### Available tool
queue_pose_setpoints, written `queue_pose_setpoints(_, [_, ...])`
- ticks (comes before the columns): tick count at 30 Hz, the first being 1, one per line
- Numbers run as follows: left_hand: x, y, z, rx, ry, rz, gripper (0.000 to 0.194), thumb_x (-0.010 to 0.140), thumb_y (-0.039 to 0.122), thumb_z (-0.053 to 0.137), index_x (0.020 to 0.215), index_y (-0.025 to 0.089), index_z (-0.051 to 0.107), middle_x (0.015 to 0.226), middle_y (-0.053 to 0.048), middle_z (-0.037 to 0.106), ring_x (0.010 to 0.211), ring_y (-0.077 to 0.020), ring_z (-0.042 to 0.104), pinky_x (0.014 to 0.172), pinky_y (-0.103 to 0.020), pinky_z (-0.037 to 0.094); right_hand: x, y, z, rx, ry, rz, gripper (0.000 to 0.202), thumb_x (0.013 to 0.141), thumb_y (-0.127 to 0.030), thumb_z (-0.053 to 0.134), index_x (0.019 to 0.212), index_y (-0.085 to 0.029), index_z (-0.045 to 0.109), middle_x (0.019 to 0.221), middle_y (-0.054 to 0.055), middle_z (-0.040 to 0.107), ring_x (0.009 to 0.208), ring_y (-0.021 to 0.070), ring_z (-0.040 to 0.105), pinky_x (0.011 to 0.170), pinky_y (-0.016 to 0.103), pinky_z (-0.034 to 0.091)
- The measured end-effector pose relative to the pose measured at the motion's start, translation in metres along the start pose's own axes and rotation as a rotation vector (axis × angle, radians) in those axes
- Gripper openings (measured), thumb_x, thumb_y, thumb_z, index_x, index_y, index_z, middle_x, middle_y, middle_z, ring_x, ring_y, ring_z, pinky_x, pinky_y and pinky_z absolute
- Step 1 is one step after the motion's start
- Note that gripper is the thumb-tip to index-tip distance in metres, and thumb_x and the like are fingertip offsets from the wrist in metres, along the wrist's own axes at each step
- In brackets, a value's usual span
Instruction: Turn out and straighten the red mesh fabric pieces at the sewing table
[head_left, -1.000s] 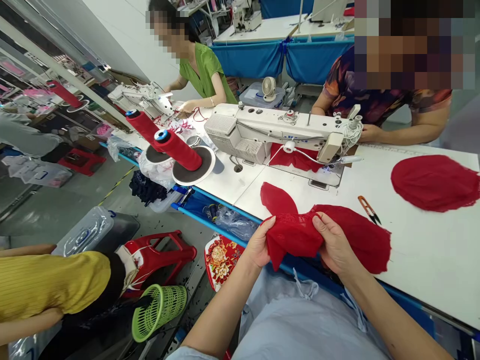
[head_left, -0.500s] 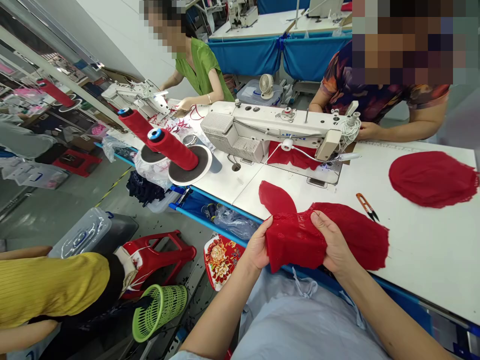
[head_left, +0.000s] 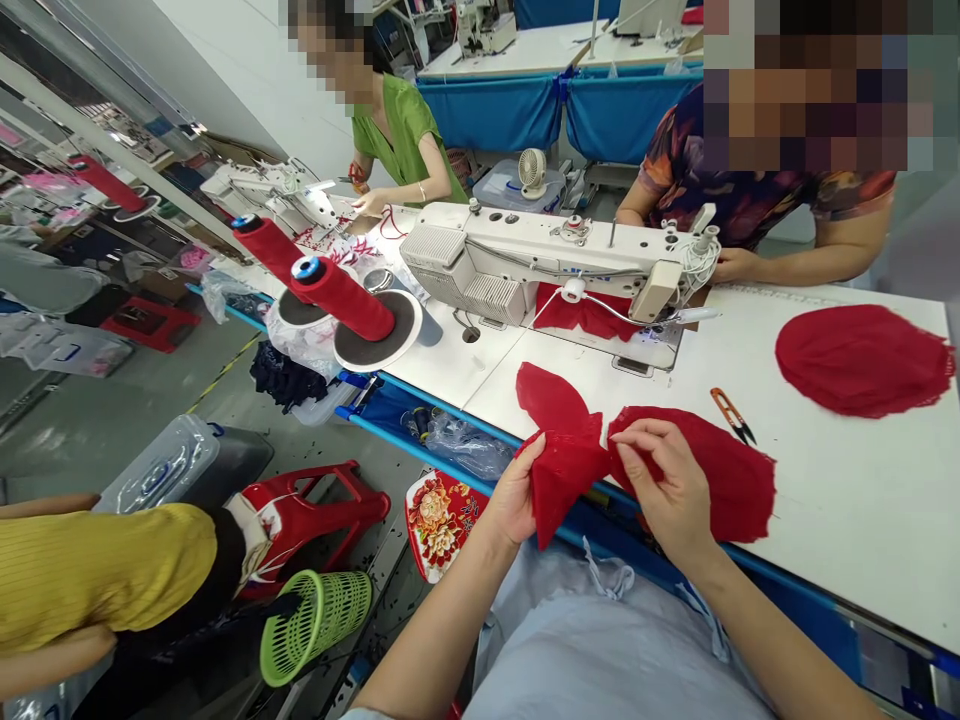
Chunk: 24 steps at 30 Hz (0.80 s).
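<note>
While the left hand (head_left: pixel 516 492) pinches the red fabric piece (head_left: pixel 564 478), seemingly mid-positioning, I'd next steady it using the right hand (head_left: pixel 671 485) alongside, grip unclear.

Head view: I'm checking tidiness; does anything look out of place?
Dark scraps litter the floor beside the green basket, looking untidy. The orange snips also lie bare-bladed near the red fabric, which they might snag.

The red fabric piece (head_left: pixel 562 475) hangs creased, 1 corner pointing down, just left of a flat-lying red cloth (head_left: pixel 735 485).
</note>
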<state>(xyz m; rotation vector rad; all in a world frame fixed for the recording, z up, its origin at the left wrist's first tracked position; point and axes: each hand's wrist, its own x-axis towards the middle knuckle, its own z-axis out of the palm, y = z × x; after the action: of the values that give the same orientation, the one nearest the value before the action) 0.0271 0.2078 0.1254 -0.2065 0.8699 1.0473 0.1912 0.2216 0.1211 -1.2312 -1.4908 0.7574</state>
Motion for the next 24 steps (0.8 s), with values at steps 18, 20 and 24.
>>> queue_pose_setpoints(18, [0.003, -0.0001, -0.0001, -0.044, -0.001, -0.051, 0.028, 0.089, 0.029, 0.05, 0.097, 0.008, 0.066, 0.092, -0.011, 0.072, 0.09, -0.021, 0.068, 0.092, -0.032, 0.049, 0.0022, -0.0005, 0.0038, 0.349, -0.081, 0.454, 0.019, 0.083, -0.041, 0.061, 0.082, -0.022, 0.063, 0.08, 0.001, 0.06, 0.077, 0.0171, 0.053, 0.071, 0.029, 0.044])
queue_pose_setpoints(20, [0.0036, -0.0002, -0.0014, -0.037, -0.027, -0.062, 0.03, 0.089, 0.03, 0.05, 0.1, 0.007, 0.065, 0.094, -0.012, 0.072, 0.091, -0.0216, 0.068, 0.092, -0.032, 0.049, 0.0006, 0.0001, 0.004, 0.254, -0.122, 0.332, 0.017, 0.084, -0.038, 0.059, 0.086, -0.022, 0.064, 0.087, 0.003, 0.06, 0.078, 0.0172, 0.054, 0.072, 0.029, 0.044])
queue_pose_setpoints(24, [0.0044, -0.0022, -0.0019, -0.003, -0.098, -0.074, 0.034, 0.088, 0.03, 0.051, 0.106, 0.004, 0.063, 0.097, -0.014, 0.071, 0.095, -0.0228, 0.067, 0.095, -0.032, 0.047, 0.0009, -0.0015, 0.0055, 0.127, -0.143, 0.183, 0.014, 0.084, -0.034, 0.06, 0.082, -0.021, 0.065, 0.085, 0.003, 0.058, 0.069, 0.0158, 0.052, 0.062, 0.028, 0.043])
